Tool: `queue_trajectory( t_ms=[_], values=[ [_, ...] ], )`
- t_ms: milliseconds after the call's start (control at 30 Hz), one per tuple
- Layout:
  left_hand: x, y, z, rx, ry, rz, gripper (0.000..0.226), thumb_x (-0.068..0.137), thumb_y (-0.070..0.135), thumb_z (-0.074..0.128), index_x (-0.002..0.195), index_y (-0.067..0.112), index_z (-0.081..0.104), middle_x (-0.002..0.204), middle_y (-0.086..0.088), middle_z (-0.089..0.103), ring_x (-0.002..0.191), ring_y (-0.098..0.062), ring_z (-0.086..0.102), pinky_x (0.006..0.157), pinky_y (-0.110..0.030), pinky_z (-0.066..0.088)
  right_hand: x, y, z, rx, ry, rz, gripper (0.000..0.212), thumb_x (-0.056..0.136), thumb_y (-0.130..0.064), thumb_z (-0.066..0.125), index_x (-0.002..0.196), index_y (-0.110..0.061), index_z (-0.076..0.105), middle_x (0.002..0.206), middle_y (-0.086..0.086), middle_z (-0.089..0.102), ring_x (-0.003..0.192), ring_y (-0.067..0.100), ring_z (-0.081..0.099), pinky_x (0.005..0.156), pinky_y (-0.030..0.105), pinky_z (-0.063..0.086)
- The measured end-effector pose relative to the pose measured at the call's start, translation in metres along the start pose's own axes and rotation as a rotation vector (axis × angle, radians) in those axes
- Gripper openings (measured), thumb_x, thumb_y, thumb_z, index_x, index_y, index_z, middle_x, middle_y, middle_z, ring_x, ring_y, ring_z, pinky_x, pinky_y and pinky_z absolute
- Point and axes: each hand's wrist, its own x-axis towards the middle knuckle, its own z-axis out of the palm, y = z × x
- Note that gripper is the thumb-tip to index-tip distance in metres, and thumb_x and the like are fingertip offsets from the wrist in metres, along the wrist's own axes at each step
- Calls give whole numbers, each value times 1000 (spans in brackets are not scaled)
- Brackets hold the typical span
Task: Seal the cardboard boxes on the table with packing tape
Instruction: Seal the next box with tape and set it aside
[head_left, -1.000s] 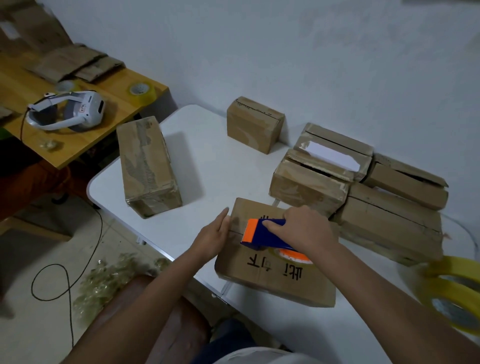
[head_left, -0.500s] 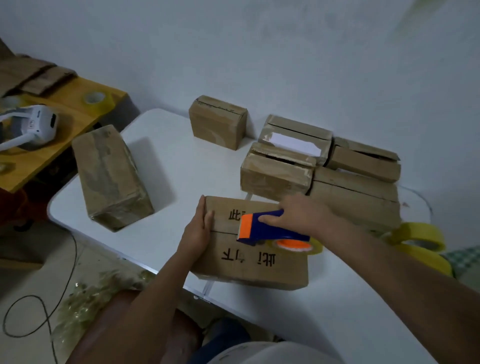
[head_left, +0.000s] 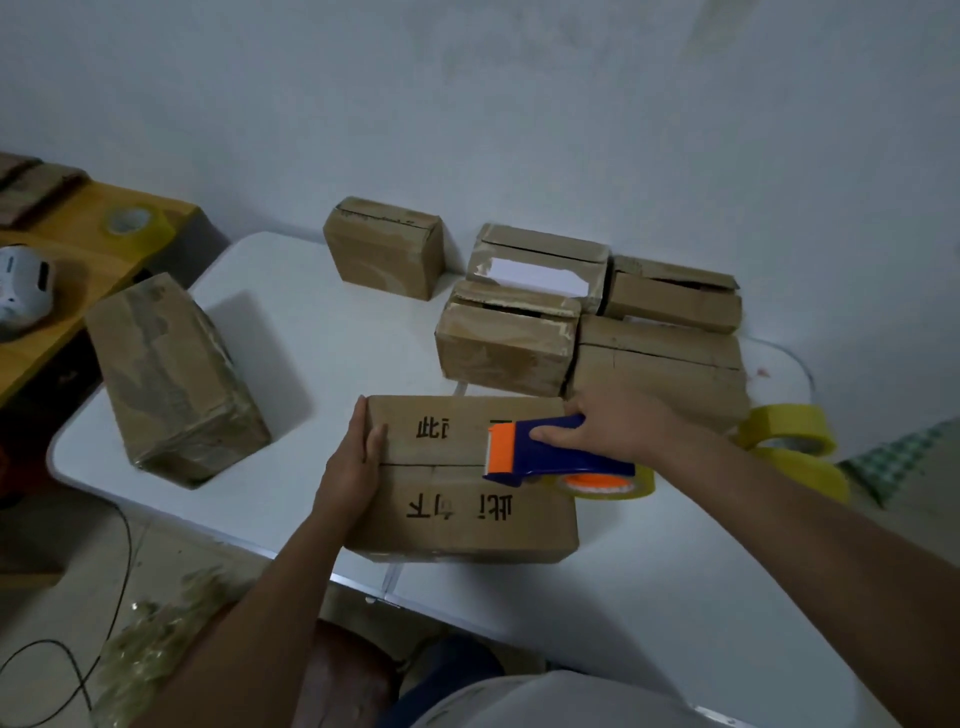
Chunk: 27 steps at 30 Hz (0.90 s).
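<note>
Head view
Box: printed cardboard box (head_left: 462, 480) at lower centre of the white desk (head_left: 291, 332).
Left hand (head_left: 353, 462): fingers straight, pressing the box's left end.
Right hand (head_left: 605, 431): fingers curled round the blue-orange tape dispenser (head_left: 545, 452) on the box's centre seam.

Tape dispenser (head_left: 550, 449) on printed box (head_left: 457, 514)

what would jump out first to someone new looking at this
The blue and orange tape dispenser, gripped by the right hand, sits on the centre seam of the printed box at the white table's near edge. The left hand steadies the box's left end. Behind it, open boxes cluster by the wall.
</note>
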Motion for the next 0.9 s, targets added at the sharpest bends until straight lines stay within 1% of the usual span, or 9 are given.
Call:
queue_trajectory(
  t_ms=[167,300,367,500,667,733,767,833,900],
  values=[
    [-1,2,0,8,29,-15,59,101,59,22,155,45,3,153,-9,42,129,-36,50,106,-55,37,0,14,4,64,-5,-13,65,79,-81,43,93,-23,68,76,-7,67,67,7,63,55,20,41],
    [-1,3,-1,13,37,-1,59,101,59,21,155,43,4,155,-8,40,132,-36,47,108,-57,35,-8,37,3,10,7,35,63,76,-84,40,93,-28,64,70,-13,62,63,4,60,51,17,37],
    [-1,2,0,10,36,-3,59,101,59,21,155,42,4,153,-9,41,130,-37,49,107,-56,36,-9,45,9,-17,8,45,61,77,-84,39,90,-29,62,70,-12,62,62,4,59,51,17,37],
    [2,-2,-5,34,32,13,59,101,60,21,155,43,5,155,-6,39,133,-35,46,108,-56,35,-8,45,21,22,-4,51,55,78,-82,40,73,-29,55,67,-10,61,61,5,59,51,18,36],
    [17,-13,-30,83,14,49,58,101,60,24,155,42,13,158,0,35,138,-29,41,109,-55,34,-3,28,38,60,9,-3,60,81,-80,38,78,-25,62,68,-7,62,62,6,59,53,21,39],
    [21,-15,-41,158,39,71,58,102,57,24,156,35,18,161,0,29,143,-28,35,112,-56,32,-1,18,49,97,13,-12,54,83,-77,39,73,-27,58,68,-7,60,62,6,57,55,22,38],
    [21,-13,-43,261,84,85,59,103,55,23,157,30,19,163,-2,23,146,-29,30,115,-55,29,-1,17,53,131,14,-7,51,84,-76,41,71,-29,55,68,-7,59,62,6,57,55,22,37],
    [17,-2,-37,510,178,166,60,104,49,20,158,23,15,166,-3,9,151,-31,13,121,-52,16,-1,18,58,172,15,9,48,85,-75,42,70,-31,53,69,-7,59,62,6,57,54,22,36],
    [4,15,-15,593,131,325,60,105,49,17,159,28,1,165,5,-8,152,-22,-9,123,-46,-1,-2,20,61,187,15,18,47,84,-76,42,72,-31,53,69,-8,59,62,5,57,53,20,35]
  ],
)
